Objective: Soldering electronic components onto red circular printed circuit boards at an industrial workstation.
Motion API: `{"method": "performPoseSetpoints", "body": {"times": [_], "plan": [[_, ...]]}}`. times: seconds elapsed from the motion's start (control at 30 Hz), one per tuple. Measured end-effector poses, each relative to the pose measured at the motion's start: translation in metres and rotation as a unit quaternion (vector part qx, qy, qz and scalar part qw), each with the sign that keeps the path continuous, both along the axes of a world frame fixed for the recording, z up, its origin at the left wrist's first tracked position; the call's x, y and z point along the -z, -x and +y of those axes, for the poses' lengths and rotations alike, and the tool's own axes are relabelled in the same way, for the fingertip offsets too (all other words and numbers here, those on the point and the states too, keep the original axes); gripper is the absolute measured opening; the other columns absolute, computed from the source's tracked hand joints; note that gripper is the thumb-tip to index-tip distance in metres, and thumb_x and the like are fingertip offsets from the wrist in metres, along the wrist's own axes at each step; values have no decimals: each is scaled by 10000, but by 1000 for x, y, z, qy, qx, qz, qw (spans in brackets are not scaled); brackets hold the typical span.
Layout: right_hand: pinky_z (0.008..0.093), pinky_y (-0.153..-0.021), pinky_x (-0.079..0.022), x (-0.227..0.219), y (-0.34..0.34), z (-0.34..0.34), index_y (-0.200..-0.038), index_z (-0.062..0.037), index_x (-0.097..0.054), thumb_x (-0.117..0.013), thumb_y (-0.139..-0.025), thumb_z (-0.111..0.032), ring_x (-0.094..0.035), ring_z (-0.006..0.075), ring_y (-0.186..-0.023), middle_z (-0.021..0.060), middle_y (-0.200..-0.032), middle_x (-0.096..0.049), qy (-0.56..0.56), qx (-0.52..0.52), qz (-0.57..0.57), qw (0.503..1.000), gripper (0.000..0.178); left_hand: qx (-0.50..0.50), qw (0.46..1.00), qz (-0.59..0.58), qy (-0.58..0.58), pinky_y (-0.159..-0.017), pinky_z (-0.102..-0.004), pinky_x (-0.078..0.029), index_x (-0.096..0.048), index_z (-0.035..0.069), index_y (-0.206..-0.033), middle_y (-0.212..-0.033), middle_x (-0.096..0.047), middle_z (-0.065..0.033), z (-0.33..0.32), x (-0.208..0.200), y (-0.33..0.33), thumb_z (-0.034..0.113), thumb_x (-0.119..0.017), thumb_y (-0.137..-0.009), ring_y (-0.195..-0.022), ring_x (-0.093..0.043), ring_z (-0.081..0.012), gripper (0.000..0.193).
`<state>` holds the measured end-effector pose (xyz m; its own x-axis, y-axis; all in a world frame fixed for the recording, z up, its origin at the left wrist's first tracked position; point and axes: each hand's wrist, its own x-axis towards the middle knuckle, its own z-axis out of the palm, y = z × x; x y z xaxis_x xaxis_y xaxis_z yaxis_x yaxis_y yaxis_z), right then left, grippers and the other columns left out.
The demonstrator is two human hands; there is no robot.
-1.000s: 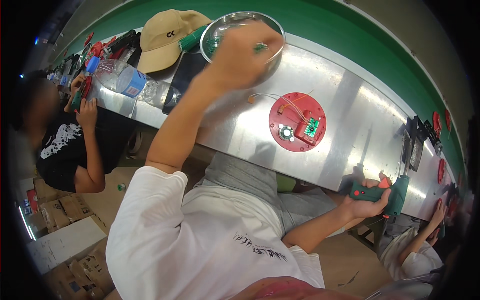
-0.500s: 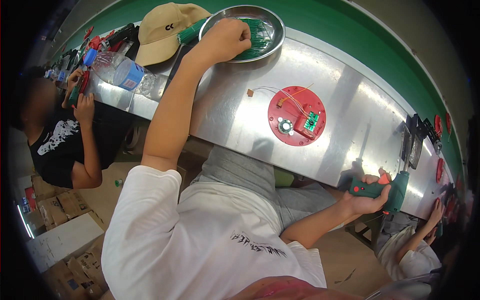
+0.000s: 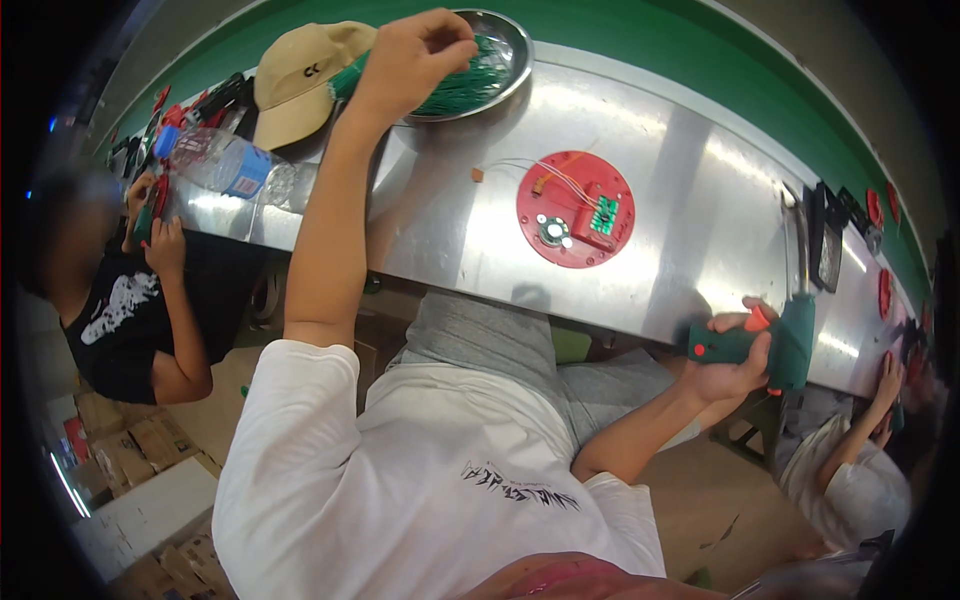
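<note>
My left hand (image 3: 415, 65) is over the left side of a round metal bowl (image 3: 523, 75). Its thumb and fingers are pinched together above a heap of thin green wires (image 3: 465, 88); whatever sits between the fingertips is too small to make out. My right hand (image 3: 735, 365) is wrapped round the handle of a dark green soldering gun (image 3: 795, 345) with an orange trigger, its long metal shaft pointing away from me at the bench's right. Between the hands lies a red disc (image 3: 575, 250) carrying a small green circuit board (image 3: 605, 215), a round part and loose white wires.
A tan cap (image 3: 295, 80) and a plastic bottle (image 3: 220, 165) with a blue lid are on the metal bench (image 3: 450, 220) at the left. Black holders (image 3: 825, 235) and red parts line the right side. Co-workers sit at both sides; cardboard boxes stand at lower left.
The whole view has shifted slightly, with the disc and bowl further left in the picture. My left hand has risen a little over the wires. My right hand keeps its grip.
</note>
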<state>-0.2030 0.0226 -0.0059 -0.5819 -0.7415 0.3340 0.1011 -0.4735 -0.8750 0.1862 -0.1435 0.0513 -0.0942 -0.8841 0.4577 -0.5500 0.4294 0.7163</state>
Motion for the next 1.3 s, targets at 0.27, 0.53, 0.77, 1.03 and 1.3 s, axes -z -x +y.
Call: {"method": "performPoseSetpoints", "body": {"times": [0.27,0.53,0.77,1.03,1.3], "plan": [[290,-510,-468,-10,-11,26,-1253,122,-541,-624,-866,-123,-593,210,-570,229,-977,-661,-41,-142,114,982,465,121,987,102,-28,-638,-268,-510,-704,7,-1020,-798,-680,-104,81,-34,73,-24,-631,-850,-674,-642,-159,187],[281,-521,-458,-16,-19,50,-1180,122,-609,-666,-843,-87,-577,177,-557,197,-931,-677,-74,-193,170,963,401,49,998,-3,30,-576,-297,-503,-709,13,-921,-799,-669,-108,123,28,112,-29,-640,-815,-651,-643,-204,134],[281,-534,-454,-10,0,51,-1179,125,-603,-657,-848,-67,-576,175,-569,197,-967,-675,-36,-243,325,913,386,4,996,-14,87,-575,-341,-515,-683,23,-846,-792,-646,-89,124,47,129,29,-713,-771,-650,-634,-252,81],[290,-511,-463,-11,-12,54,-1158,142,-597,-656,-869,-100,-588,224,-610,225,-992,-656,-31,-254,248,934,381,-7,989,-67,131,-599,-356,-514,-673,44,-825,-788,-637,-84,120,57,131,60,-716,-775,-693,-635,-264,68],[293,-514,-465,-16,-10,52,-1222,133,-550,-629,-870,-154,-578,216,-583,209,-933,-639,-98,-284,236,924,461,-1,988,-81,133,-590,-320,-521,-710,14,-855,-800,-680,-89,121,56,125,26,-735,-775,-666,-657,-244,85]]}}
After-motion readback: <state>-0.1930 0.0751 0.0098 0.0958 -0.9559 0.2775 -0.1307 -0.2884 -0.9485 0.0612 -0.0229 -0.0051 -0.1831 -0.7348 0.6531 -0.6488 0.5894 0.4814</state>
